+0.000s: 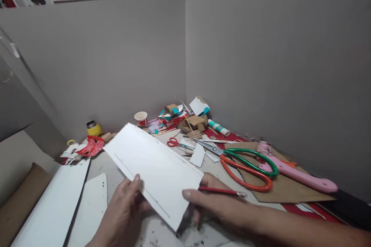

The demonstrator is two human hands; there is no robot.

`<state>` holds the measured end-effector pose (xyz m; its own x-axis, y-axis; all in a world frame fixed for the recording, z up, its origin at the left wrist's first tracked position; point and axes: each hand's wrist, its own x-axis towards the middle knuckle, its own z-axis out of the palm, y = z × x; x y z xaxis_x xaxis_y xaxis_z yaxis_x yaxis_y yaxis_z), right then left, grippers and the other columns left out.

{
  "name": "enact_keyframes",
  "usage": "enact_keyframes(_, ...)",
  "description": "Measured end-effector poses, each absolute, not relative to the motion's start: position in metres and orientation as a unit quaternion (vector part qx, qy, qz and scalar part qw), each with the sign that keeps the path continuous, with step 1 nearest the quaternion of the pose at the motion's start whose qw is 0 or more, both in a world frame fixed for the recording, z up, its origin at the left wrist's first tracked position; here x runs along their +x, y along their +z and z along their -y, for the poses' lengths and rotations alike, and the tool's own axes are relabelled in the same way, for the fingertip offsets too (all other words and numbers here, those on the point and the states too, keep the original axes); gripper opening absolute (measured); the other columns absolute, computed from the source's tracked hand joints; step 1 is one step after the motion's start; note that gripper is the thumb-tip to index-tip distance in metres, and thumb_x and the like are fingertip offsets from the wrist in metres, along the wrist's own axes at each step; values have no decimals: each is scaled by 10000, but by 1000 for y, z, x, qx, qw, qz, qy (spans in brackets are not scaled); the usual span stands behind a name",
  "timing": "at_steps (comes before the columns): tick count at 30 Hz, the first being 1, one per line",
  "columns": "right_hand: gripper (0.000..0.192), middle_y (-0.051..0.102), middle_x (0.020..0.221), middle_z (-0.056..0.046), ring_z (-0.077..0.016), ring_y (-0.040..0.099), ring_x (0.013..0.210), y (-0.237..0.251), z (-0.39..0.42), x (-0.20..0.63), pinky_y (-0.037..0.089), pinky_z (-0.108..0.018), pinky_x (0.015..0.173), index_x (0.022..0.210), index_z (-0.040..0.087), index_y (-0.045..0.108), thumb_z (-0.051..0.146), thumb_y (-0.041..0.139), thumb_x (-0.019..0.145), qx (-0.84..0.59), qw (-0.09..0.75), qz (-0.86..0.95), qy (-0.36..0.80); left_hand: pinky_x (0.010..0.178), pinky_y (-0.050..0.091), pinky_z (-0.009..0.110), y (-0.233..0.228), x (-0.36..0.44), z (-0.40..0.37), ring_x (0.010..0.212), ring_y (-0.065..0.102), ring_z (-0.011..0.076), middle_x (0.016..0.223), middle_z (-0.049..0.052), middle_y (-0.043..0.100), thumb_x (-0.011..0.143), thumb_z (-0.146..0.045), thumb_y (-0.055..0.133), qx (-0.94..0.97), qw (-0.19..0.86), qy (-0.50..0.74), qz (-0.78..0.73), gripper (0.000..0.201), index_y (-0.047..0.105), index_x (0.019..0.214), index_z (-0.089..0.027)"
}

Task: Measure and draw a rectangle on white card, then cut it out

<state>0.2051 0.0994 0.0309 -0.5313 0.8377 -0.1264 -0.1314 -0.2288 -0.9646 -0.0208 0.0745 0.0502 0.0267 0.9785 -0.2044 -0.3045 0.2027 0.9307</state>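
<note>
A white rectangular piece of card (158,162) with pencil lines along its long edges is held up, tilted, above the table. My left hand (126,198) grips its near left edge, thumb on top and fingers underneath. At the near right end my right hand (207,198) pinches the card with the thumb on its face. A red pencil (222,190) with a metal-capped end also sits in my right hand, sticking out to the right; its other end is hidden. Large scissors (246,166) with green and orange handles lie just beyond my right hand.
Small red scissors (176,143), a glue tube (218,127), a paper cup (141,118) and cardboard scraps (194,123) lie toward the back corner. A pink-handled tool (304,175) rests on brown cardboard (265,193) at right. White sheets (53,204) lie at left. Grey partitions (116,58) enclose the table.
</note>
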Motion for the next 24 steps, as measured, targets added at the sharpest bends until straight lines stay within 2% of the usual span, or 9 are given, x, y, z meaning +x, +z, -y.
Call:
enact_keyframes(2, 442, 732, 739, -83, -132, 636, 579, 31, -96, 206, 500, -253, 552, 805, 122, 652, 545, 757, 730, -286, 296, 559, 719, 610, 519, 263, 53, -19, -69, 665, 666, 170, 865, 99, 758, 841, -429, 696, 371, 614, 514, -470, 355, 714, 1027, -128)
enact_keyframes(3, 459, 736, 785, -87, -134, 639, 613, 32, -97, 208, 504, -257, 576, 844, 123, 681, 562, 753, 734, -285, 309, 560, 714, 628, 522, 267, 56, -22, -67, 669, 671, 175, 845, 92, 761, 829, -413, 713, 378, 611, 512, -472, 343, 723, 1024, -131)
enact_keyframes(6, 501, 720, 848, -54, -128, 633, 691, 40, -107, 211, 503, -250, 634, 973, 165, 703, 599, 753, 729, -336, 432, 493, 677, 767, 541, 330, 66, -34, -67, 834, 711, 246, 951, 113, 771, 800, -399, 743, 398, 618, 491, -467, 372, 735, 1073, -146)
enact_keyframes(8, 527, 704, 820, -52, -134, 631, 683, 45, -115, 212, 500, -255, 623, 974, 155, 706, 624, 735, 734, -326, 458, 470, 681, 812, 540, 375, 67, -36, -67, 894, 714, 291, 976, 139, 770, 770, -404, 768, 410, 634, 462, -465, 397, 748, 1066, -139)
enact_keyframes(11, 475, 703, 773, -36, -126, 628, 637, 45, -121, 212, 485, -247, 600, 906, 149, 707, 572, 785, 706, -329, 442, 472, 689, 831, 535, 429, 62, -28, -63, 913, 715, 334, 963, 159, 770, 720, -409, 806, 422, 665, 420, -450, 424, 765, 1045, -140)
enact_keyframes(14, 412, 721, 771, -42, -127, 645, 685, 39, -120, 211, 481, -244, 654, 850, 125, 736, 490, 833, 685, -317, 405, 485, 707, 856, 524, 472, 57, -19, -59, 915, 714, 355, 958, 164, 769, 669, -424, 836, 401, 710, 402, -416, 440, 779, 1012, -154)
enact_keyframes(17, 377, 738, 783, -54, -130, 652, 690, 33, -117, 210, 483, -249, 664, 824, 116, 757, 457, 840, 685, -295, 392, 487, 722, 848, 529, 482, 58, -17, -59, 898, 717, 357, 926, 171, 770, 658, -428, 843, 387, 702, 403, -441, 462, 775, 1010, -137)
enact_keyframes(20, 374, 716, 696, -29, -101, 614, 578, 30, -114, 210, 472, -227, 581, 763, 117, 747, 458, 855, 654, -309, 381, 482, 726, 849, 534, 457, 61, -19, -60, 860, 727, 333, 878, 160, 775, 684, -434, 829, 366, 666, 420, -497, 470, 763, 1026, -120)
enact_keyframes(24, 442, 693, 647, -21, -81, 584, 503, 31, -115, 209, 468, -200, 497, 762, 104, 745, 496, 870, 601, -306, 324, 497, 745, 844, 545, 425, 59, -22, -60, 861, 733, 318, 881, 143, 779, 702, -427, 819, 323, 668, 445, -501, 437, 763, 1011, -123)
